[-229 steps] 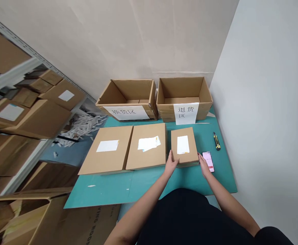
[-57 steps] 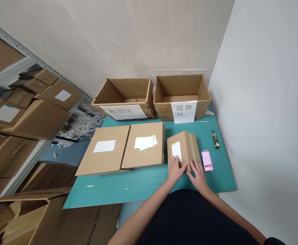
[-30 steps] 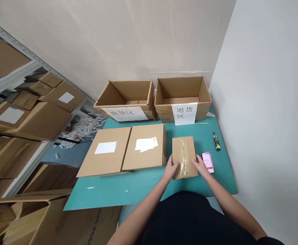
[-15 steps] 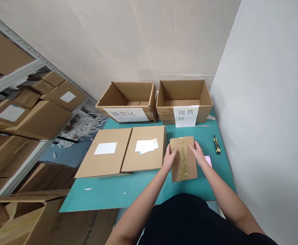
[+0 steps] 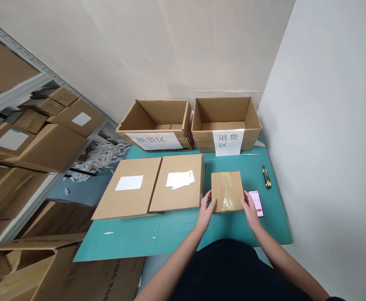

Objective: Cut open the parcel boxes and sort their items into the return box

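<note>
Between my two hands is a small brown cardboard box (image 5: pixel 219 190), with a strip of clear yellowish tape down its middle. My left hand (image 5: pixel 206 211) grips its left side near the lower corner, thumb toward the front. On the opposite side, my right hand (image 5: pixel 250 207) holds the lower right edge. A lit smartphone (image 5: pixel 257 204) lies just right of my right hand, partly behind it. To the left of the box sits a larger closed carton (image 5: pixel 178 194) with white paper slips (image 5: pixel 179 179) on top.
Another closed carton (image 5: pixel 125 202) with a white label lies further left on the green table (image 5: pixel 123 240). Two open cartons (image 5: pixel 153 144) (image 5: pixel 202 140) with paper signs stand at the back. A utility knife (image 5: pixel 266 177) lies far right. Shelves of boxes (image 5: pixel 57 144) line the left.
The small box has been turned so a different taped face shows. Both my hands have moved down to its lower sides, and more of the phone shows.
</note>
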{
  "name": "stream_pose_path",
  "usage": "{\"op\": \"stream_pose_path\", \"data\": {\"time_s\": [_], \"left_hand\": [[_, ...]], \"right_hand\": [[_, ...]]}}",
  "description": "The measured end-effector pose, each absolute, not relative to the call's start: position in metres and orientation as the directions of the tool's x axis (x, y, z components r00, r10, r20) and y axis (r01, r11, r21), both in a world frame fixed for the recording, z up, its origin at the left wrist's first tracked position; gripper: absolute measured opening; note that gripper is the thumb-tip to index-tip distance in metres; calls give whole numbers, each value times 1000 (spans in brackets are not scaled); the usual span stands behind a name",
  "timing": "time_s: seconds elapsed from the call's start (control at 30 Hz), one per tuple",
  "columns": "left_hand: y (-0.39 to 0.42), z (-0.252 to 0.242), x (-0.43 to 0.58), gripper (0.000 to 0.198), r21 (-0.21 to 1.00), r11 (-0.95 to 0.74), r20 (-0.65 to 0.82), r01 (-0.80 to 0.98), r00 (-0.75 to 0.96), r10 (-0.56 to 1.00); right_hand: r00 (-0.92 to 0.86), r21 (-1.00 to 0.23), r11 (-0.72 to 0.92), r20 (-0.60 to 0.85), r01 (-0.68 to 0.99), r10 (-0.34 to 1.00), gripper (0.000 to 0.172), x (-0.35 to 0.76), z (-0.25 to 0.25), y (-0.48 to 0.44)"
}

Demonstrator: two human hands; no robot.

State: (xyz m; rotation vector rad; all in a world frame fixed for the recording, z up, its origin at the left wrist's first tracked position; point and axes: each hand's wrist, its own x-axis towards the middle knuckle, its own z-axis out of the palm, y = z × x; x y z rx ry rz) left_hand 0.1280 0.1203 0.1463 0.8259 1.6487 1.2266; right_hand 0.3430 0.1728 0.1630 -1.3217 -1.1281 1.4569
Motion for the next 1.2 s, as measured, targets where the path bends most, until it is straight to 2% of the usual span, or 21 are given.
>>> {"op": "stream_pose_path", "data": {"time_s": [0.1,0.27,0.4,0.57,0.73,0.8,0.9,1.03,1.2], "left_hand": [[115,144,125,70,953,297,-301,-64,-327,896],[145,156,116,78,931,346,-366,-118,-307,879],[177,169,112,82,886,433,-464,-166,-289,838],[185,181,115,71,920,327,-372,-217,-215,903],[170,187,121,72,963,204,-243,-176,-238,940],[161,187,124,75,974,172,-205,-149,-249,946],[146,182,130,78,971,187,-217,-149,-222,951],[130,175,135,82,957,241,-271,-164,-200,942],[121,168,137,80,947,268,-302,-176,-203,931]], "right_hand": [[-125,-957,-289,-284,-20,951,60,349,153,167],[-205,-952,-304,-289,-45,935,65,346,160,205],[-251,-909,-415,-397,-23,883,66,337,173,244],[-324,-936,-351,-322,-36,890,68,328,185,254],[-325,-973,-226,-198,-50,925,79,334,191,237],[-322,-979,-198,-172,-49,931,79,339,190,228],[-299,-978,-206,-187,-34,936,72,345,183,211],[-229,-964,-262,-245,-46,942,74,348,166,191],[-255,-944,-310,-274,-112,927,74,350,147,176]]}}
